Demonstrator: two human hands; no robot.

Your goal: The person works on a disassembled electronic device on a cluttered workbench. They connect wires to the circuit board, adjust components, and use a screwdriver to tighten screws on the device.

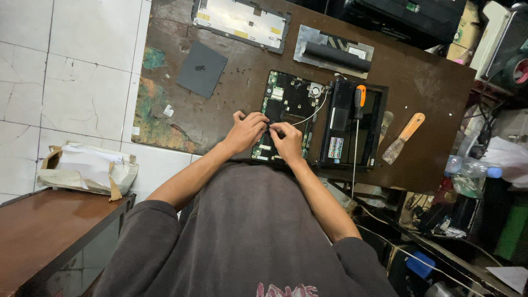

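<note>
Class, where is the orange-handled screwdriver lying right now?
In the head view, the screwdriver lies on the black laptop base, right of the circuit board.

A circuit board [286, 113] is laid near the front edge of the table [429, 82]. A laptop base [352, 129] is placed just right of it, with a screwdriver [357, 118] laid on it. A scraper [404, 137] is positioned further right. A square panel [201, 69] is set to the left, behind.

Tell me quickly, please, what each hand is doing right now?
Left hand: fingers curled, pinching something small over the circuit board; what it is cannot be told.
Right hand: fingers curled at the same spot, meeting the left; contents cannot be told.
</note>
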